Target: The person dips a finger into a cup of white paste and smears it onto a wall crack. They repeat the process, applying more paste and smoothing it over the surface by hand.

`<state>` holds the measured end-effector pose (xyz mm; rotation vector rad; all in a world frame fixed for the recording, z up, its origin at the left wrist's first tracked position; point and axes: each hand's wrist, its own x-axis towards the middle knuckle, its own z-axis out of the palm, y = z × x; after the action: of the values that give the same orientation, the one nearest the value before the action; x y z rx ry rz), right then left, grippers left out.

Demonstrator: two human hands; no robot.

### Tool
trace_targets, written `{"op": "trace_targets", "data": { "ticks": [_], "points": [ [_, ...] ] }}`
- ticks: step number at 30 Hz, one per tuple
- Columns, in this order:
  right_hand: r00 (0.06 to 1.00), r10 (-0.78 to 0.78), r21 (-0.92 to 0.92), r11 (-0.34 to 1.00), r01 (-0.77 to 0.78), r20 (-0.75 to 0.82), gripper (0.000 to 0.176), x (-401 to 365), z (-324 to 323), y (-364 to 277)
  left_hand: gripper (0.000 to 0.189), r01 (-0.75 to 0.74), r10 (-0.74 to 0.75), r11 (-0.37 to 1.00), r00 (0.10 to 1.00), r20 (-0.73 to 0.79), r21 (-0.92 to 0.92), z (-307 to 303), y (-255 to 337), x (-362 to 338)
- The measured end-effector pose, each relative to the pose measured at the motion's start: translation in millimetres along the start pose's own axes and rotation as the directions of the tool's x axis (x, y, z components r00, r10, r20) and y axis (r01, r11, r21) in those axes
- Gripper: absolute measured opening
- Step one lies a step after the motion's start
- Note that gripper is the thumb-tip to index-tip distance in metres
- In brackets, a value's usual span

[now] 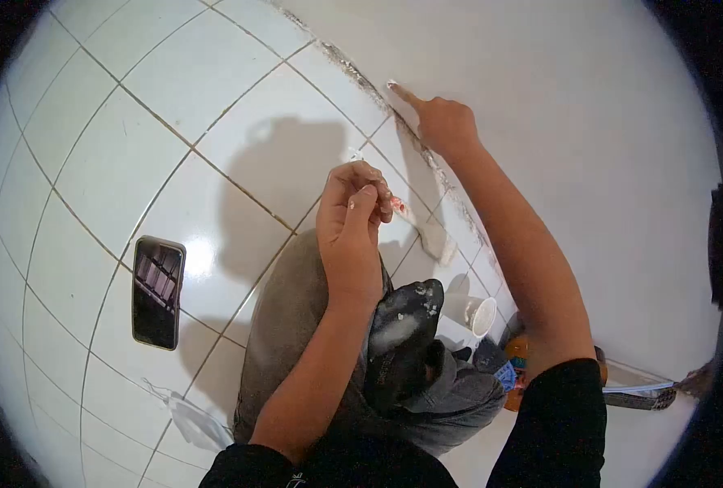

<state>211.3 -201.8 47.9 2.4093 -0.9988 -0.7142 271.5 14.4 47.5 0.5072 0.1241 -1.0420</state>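
Note:
My right hand (445, 124) reaches to the pale wall (556, 106). Its index finger is stretched out, with white paste on the tip at the wall surface just above the floor joint; the other fingers are curled. My left hand (351, 207) is held over my knee, fingers curled in and thumb against them, with white smears on the skin. Whether anything is inside that hand is hidden. Just past it, a brush-like tool (434, 240) with a pale wide end and red marks shows near the floor, partly covered by the fingers.
A phone (158, 293) lies on the white tiled floor (93, 236) to the left, near a clear plastic bag (199, 423). A white cup (481, 317) lies by my spotted black shoe (406, 317). Orange and blue items (512, 366) sit beyond my right arm. The wall joint (349, 69) looks rough and dirty.

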Motion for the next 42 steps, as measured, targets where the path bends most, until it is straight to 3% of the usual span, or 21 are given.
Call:
{"op": "trace_targets", "data": {
  "ticks": [4,12,15,19,22,24,34,36,40,42],
  "points": [
    [0.998,0.024,0.018,1.000,-0.025,0.058,0.074,0,-4,5,0.011,0.002,-0.002,1.000,1.000,-0.008,-0.011,-1,0,0],
    [0.994,0.038,0.240,0.969,-0.061,0.098,0.059,1,-19,19,0.014,0.044,-0.044,0.994,0.999,-0.003,-0.105,-2,4,0],
    [0.989,0.004,0.170,0.985,-0.029,0.146,0.057,-3,-24,26,0.014,0.046,-0.046,0.993,0.999,0.003,-0.106,-4,2,1],
    [0.996,-0.077,0.185,0.981,0.067,0.051,0.054,-7,-26,26,0.016,0.056,-0.053,0.991,0.998,0.026,-0.125,-4,1,2],
    [0.990,-0.089,0.344,0.938,0.046,0.109,0.052,-4,-31,15,0.016,0.066,-0.064,0.989,0.998,0.017,-0.129,-2,2,1],
    [0.962,-0.046,0.541,0.833,-0.112,0.270,0.048,1,-35,9,0.016,0.067,-0.063,0.990,0.997,0.034,-0.125,-3,1,1],
    [0.972,-0.001,0.702,0.692,-0.169,0.235,0.048,45,-24,6,0.013,0.074,-0.072,0.992,0.997,0.023,-0.105,-5,-1,3],
    [0.956,-0.066,0.812,0.547,-0.205,0.285,0.049,48,-24,8,0.014,0.075,-0.073,0.989,0.997,0.024,-0.125,-4,1,3],
    [0.964,-0.064,0.866,0.457,-0.200,0.257,0.047,37,-11,12,0.014,0.093,-0.093,0.987,0.996,0.009,-0.129,-4,1,4],
    [0.998,-0.058,0.825,0.565,0.027,0.007,0.056,25,2,12,0.014,0.084,-0.085,0.987,0.996,-0.002,-0.140,-2,4,2]
  ]
}}
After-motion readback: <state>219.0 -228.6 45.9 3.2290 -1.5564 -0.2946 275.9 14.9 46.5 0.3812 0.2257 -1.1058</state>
